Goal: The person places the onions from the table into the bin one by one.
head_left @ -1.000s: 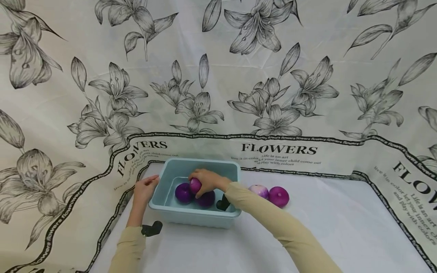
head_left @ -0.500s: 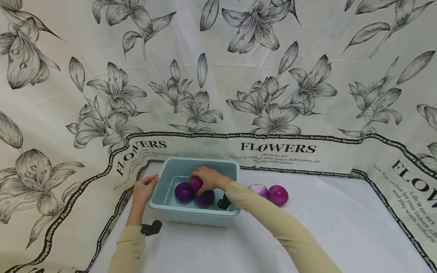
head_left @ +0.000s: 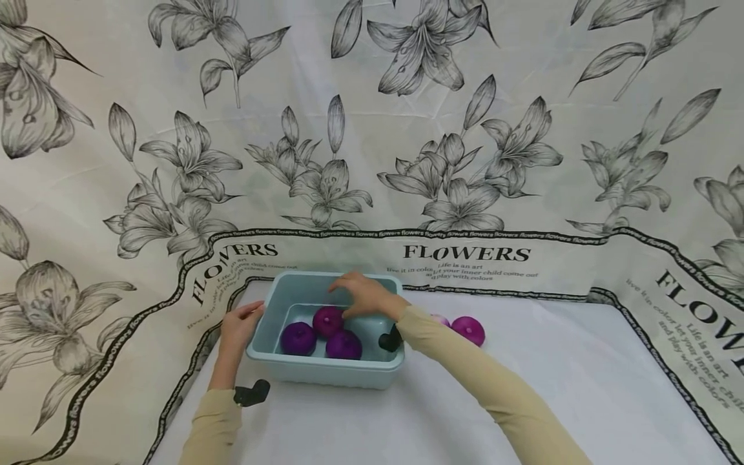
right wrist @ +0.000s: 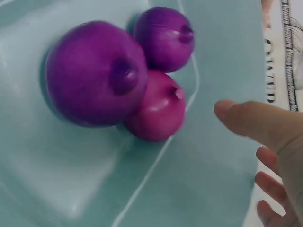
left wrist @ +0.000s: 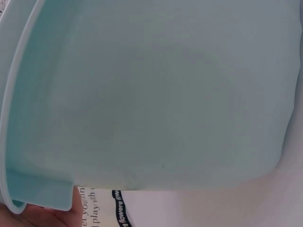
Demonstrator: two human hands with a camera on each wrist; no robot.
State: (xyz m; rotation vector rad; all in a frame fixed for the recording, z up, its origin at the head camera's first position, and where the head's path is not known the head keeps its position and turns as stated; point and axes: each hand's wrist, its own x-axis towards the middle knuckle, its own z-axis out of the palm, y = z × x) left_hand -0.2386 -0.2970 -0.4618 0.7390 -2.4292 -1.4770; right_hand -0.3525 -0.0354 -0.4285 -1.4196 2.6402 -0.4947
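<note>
1. The left hand [head_left: 237, 326] is left of the middle, low in the frame. It pinches the left rim of the blue tub [head_left: 325, 376].
2. The tub sits low in the middle, on a white table [head_left: 523, 394].
3. A dark purple onion [head_left: 298, 339] is in the tub's left part.
4. Next comes a pink onion [head_left: 328, 321], a bit higher up.
5. A second dark purple onion [head_left: 343, 345] is below it. The three bunch close together.
6. The right hand [head_left: 369, 296] is over the tub, wide, with thumb and fingers apart, just beside the pink onion.
7. Right of the middle, a pale onion [head_left: 440, 319] peeks past the sleeve [head_left: 465, 368].
8. A bright pink onion [head_left: 468, 331] sits just right of that.
</note>
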